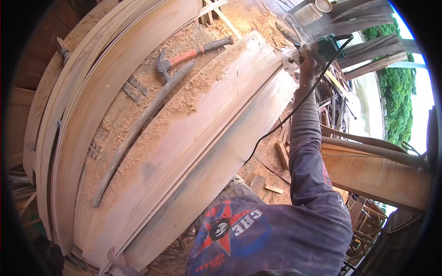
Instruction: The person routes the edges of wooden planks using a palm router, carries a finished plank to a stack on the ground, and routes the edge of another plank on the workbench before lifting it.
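Note:
My right hand [307, 64] is closed on a green power tool [326, 48] at the far upper end of the long pale boards. A black cord loops down from the tool past my sleeve. Low at the left, my left hand [118, 261] grips the near end of the front board [198, 172], its fingers at the narrow gap beside the board behind [170, 138]. That rear board carries wood shavings along its back edge. The lower part of the left hand is dim near the view's border.
A claw hammer [184, 57] and a curved stick [142, 117] lie among shavings behind the boards. Tall curved planks [99, 78] stand at the left. Scrap wood [338, 103] is piled at the right, with a pale bucket [307, 14] at the top.

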{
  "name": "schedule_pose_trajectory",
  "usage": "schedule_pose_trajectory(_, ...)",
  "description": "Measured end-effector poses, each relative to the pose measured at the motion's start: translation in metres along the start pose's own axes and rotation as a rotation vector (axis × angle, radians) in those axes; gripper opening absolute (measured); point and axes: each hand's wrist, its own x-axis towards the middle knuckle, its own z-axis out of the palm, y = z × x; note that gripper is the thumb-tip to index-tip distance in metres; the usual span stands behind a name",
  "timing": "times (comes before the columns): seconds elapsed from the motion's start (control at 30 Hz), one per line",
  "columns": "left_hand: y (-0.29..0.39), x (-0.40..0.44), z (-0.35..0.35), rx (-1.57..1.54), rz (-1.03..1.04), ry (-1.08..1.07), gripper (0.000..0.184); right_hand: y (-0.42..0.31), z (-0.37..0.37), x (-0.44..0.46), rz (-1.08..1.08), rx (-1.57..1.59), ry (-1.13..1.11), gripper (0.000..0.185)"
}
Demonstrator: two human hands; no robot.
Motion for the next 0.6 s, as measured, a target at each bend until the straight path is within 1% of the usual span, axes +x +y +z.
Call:
schedule_pose_trajectory(0.03,-0.002,0.000,0.002,-0.010,0.020,0.006,0.048,0.014,-0.002,0.008,-0.117,-0.088,0.006,0.016)
schedule_pose_trajectory(0.1,-0.016,0.002,0.004,-0.021,0.041,0.008,0.047,0.024,0.000,0.019,-0.234,-0.180,0.011,0.016)
schedule_pose_trajectory(0.17,-0.034,0.005,0.008,0.044,0.051,-0.103,0.047,0.014,0.006,0.025,-0.017,0.000,0.026,0.018)
schedule_pose_trajectory(0.23,-0.029,0.005,0.006,0.062,0.028,-0.105,0.047,0.018,0.008,0.034,0.088,0.087,0.037,0.018)
schedule_pose_trajectory(0.27,-0.026,0.005,0.005,0.083,0.001,-0.107,0.047,0.023,0.008,0.039,0.110,0.075,0.071,0.019)
schedule_pose_trajectory(0.3,-0.022,0.004,0.006,0.082,0.003,-0.108,0.047,0.028,0.007,0.043,0.121,0.067,0.087,0.019)
schedule_pose_trajectory(0.33,-0.019,0.003,0.007,0.083,0.098,0.019,0.046,0.029,0.008,0.047,0.132,0.060,0.103,0.019)
schedule_pose_trajectory(0.37,-0.017,0.001,0.008,0.083,0.191,0.146,0.044,0.030,0.007,0.049,0.096,0.056,0.093,0.018)
schedule_pose_trajectory(0.43,-0.024,0.002,0.008,0.065,0.173,0.115,0.042,0.024,0.010,0.051,0.038,0.025,0.098,0.015)
schedule_pose_trajectory(0.5,-0.017,0.004,0.006,0.049,0.156,0.081,0.040,0.015,0.017,0.053,0.039,0.027,0.111,0.015)
schedule_pose_trajectory(0.53,-0.016,0.002,0.001,0.029,0.096,0.026,0.040,0.014,0.017,0.053,0.040,0.035,0.129,0.015)
schedule_pose_trajectory(0.57,-0.013,0.004,-0.003,0.010,0.038,-0.028,0.039,0.026,0.013,0.059,0.042,0.028,0.129,0.015)
schedule_pose_trajectory(0.6,-0.014,0.007,-0.002,0.009,0.040,-0.032,0.039,0.047,0.007,0.072,0.035,-0.038,0.104,0.015)
